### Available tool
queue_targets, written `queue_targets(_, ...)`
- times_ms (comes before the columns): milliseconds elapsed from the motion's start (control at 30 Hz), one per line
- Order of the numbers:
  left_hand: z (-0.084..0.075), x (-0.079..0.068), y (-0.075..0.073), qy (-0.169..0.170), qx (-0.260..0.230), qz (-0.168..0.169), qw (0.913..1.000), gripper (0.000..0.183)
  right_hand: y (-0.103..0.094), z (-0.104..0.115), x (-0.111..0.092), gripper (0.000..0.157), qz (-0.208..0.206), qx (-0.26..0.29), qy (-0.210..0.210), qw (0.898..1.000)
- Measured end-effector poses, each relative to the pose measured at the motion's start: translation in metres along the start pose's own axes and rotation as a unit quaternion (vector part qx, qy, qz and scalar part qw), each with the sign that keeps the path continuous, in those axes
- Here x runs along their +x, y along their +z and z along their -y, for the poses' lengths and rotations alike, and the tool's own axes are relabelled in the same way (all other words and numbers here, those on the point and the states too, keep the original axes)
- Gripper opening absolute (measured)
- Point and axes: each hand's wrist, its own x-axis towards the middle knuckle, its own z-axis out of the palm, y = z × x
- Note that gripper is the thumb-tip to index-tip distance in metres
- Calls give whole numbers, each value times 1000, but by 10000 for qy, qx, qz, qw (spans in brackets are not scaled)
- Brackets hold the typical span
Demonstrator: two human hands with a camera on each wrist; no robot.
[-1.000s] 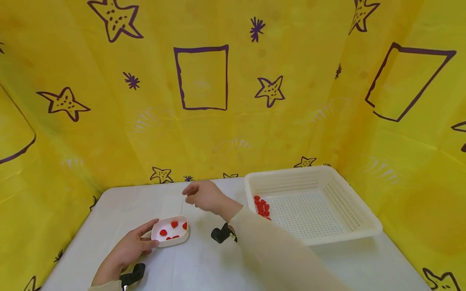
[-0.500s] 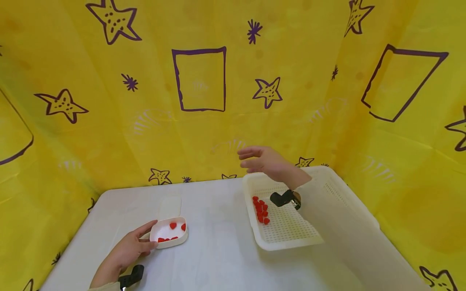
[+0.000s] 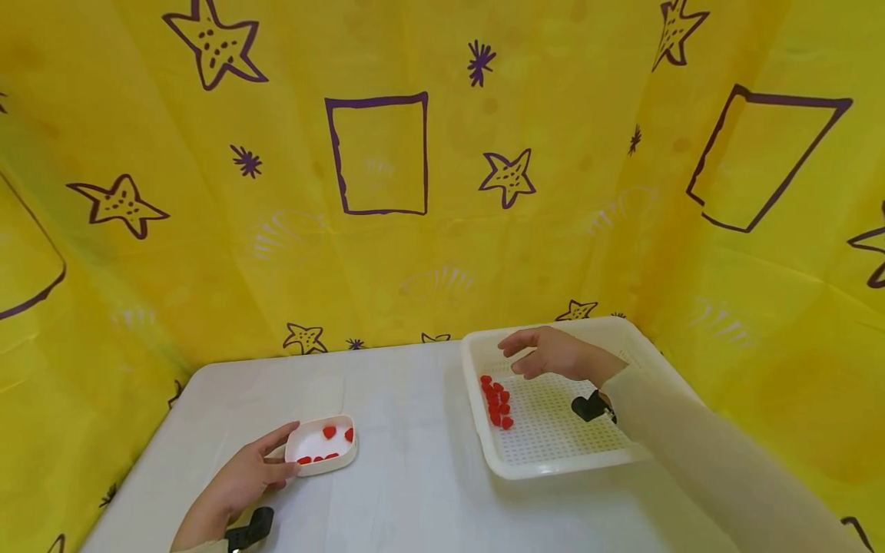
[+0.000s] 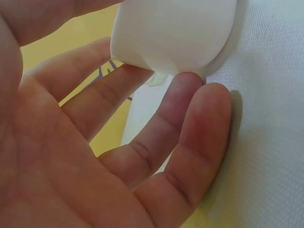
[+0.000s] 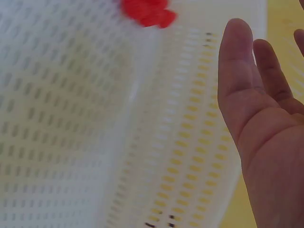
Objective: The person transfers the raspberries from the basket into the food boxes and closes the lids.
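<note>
At the table's left, my left hand holds a small white open box by its left end, thumb on the near side and fingers at the far corner. Several small red, roughly heart-shaped pieces lie inside it. The box's rounded end shows between thumb and fingers in the left wrist view. My right hand hovers over a cream perforated basket, fingers loosely spread and holding nothing. A cluster of similar red pieces sits along the basket's left side, below and left of that hand.
A pale flat lid lies just behind the small box on the white table. Yellow sheeting with purple drawings rises behind the table and along both sides. The basket's walls stand around the red cluster.
My right hand has moved from behind the small box, rising rightward, then down over the basket. Red pieces in the box have shifted toward its near edge. The left hand stays on the box.
</note>
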Motion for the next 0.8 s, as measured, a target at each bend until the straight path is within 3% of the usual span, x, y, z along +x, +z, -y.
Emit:
queue_targets(433,2,0,1,-6,-12,-42,10000,83,18,-43,22,33,437,-607,284,9968)
queue_targets(800,2,-2,1,-20,-135,-49,9999,83,27,-47,31,27,413,-1204,392,9911)
